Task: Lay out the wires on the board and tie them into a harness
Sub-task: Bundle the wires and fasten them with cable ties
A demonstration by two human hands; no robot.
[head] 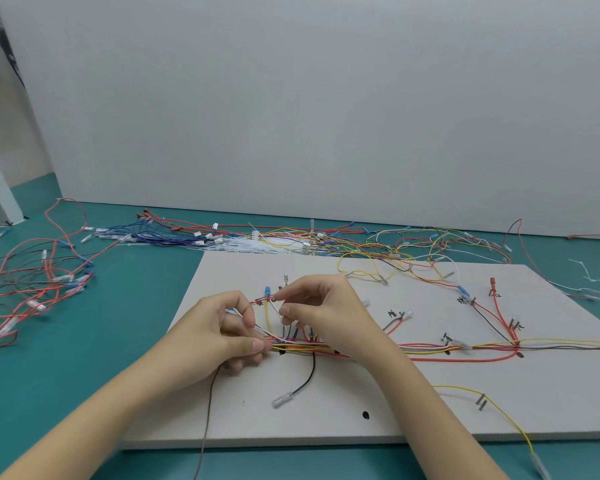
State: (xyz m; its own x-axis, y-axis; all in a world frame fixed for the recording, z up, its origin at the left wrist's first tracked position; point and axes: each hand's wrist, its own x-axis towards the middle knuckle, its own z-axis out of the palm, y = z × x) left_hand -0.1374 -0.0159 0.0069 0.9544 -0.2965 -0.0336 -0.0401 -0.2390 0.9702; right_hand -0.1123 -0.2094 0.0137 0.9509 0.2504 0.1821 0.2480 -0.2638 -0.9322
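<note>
A white board (413,403) lies on the teal table with red, yellow, grey and black wires routed between pegs. They gather into a horizontal bundle (426,349) across its middle. My left hand (222,336) pinches the bundle's left end, thumb on top. My right hand (321,315) is just right of it, fingertips closed on a thin white cable tie (274,311) that runs down towards the bundle. A black wire with a clear terminal (280,400) hangs below the bundle.
Loose red, black and blue wires (32,289) are piled on the table at left. More wires and white cable ties (257,242) lie behind the board. A yellow wire (499,410) trails off the board's front right edge. Spare ties (593,284) sit at far right.
</note>
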